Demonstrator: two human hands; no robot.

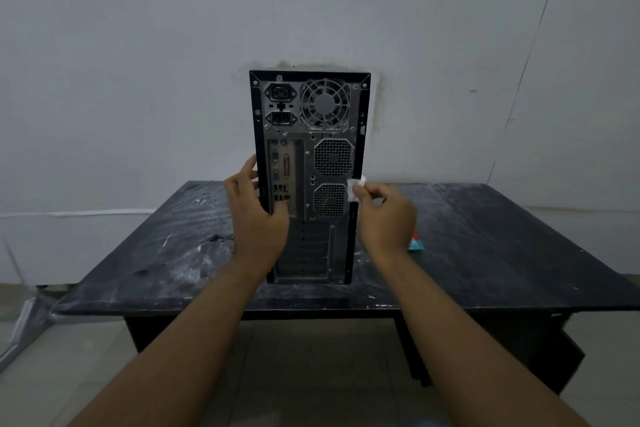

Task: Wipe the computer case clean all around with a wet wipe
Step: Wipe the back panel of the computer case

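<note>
One case (308, 135) stands upright on the counter (485, 253), about midway between the left and right edges, its foot close to the near edge and its rear panel facing the camera. That panel shows one round fan grille at the top, two power sockets stacked beside it, and two square mesh vents lower down, one above the other. The left hand (256, 215) grasps the case's left rear edge at mid-height: the fingers wrap round onto the side panel and the thumb lies on the rear panel by the ports. The right hand (388, 215) pinches one white wipe (355, 188) between thumb and fingers and holds it against the case's right rear edge, level with the gap between the two mesh vents. One small teal and red packet (415, 244) lies on the counter just right of the case, partly hidden behind the right hand. The counter is black and streaked with white smears. A pale wall (138, 45) rises behind its far edge.
</note>
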